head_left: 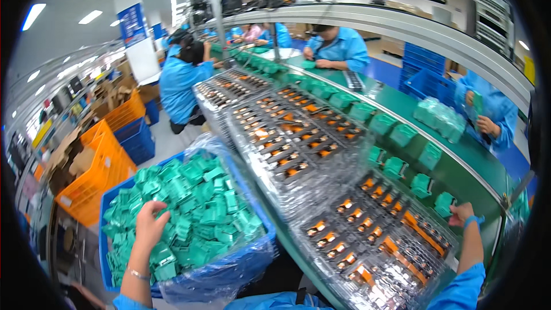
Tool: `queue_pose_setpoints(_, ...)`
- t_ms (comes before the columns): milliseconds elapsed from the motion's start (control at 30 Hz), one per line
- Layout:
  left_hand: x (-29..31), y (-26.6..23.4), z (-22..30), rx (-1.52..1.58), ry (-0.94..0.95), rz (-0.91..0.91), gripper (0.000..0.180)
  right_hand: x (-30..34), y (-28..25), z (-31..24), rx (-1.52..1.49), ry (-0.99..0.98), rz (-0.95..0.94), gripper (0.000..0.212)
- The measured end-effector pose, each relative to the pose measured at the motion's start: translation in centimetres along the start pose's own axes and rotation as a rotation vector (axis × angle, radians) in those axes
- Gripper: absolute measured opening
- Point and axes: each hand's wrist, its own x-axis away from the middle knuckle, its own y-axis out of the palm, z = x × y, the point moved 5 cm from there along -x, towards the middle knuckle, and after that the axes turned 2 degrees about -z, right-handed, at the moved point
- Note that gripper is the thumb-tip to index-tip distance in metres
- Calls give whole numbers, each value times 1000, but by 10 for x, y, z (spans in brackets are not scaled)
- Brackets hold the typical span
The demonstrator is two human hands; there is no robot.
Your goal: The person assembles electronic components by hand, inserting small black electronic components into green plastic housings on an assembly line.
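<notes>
My left hand (150, 225) is over the blue bin (215, 270) at the left, its fingers bent and apart, nothing visible between them. Under it lies a heap of green plastic housings (195, 201). At the far right, my right hand (462, 214) has its fingertips closed on the edge of a green plastic housing (443, 204) by the conveyor. Between my arms stands a clear plastic tray (321, 264) filled with small black and orange parts (347, 206); part of the right hand's grip is hidden behind its own fingers.
More stacked clear trays (275, 189) run away from me beside the green conveyor (482, 166), which carries a row of green housings (394, 167). Orange crates (106, 166) stand on the left. A metal rail (402, 20) crosses above. Co-workers in blue (338, 49) sit along the line.
</notes>
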Motion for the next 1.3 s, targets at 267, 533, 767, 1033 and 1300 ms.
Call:
queue_pose_setpoints(267,-68,33,17,-223,262,-107,32,76,-43,-62,-53,-316,55,20)
queue_pose_setpoints(533,-135,64,-59,-619,-112,-460,66,267,28,-145,-66,-643,-167,10)
queue_pose_setpoints(767,-133,48,-61,-488,-43,-578,63,330,92,-142,67,-702,-459,6)
queue_pose_setpoints(1033,-82,-21,39,510,91,-354,38,315,120,-145,331,-701,-635,16)
queue_pose_setpoints(1300,25,94,214,1259,470,-987,26,291,128,-156,725,-1106,-251,15)
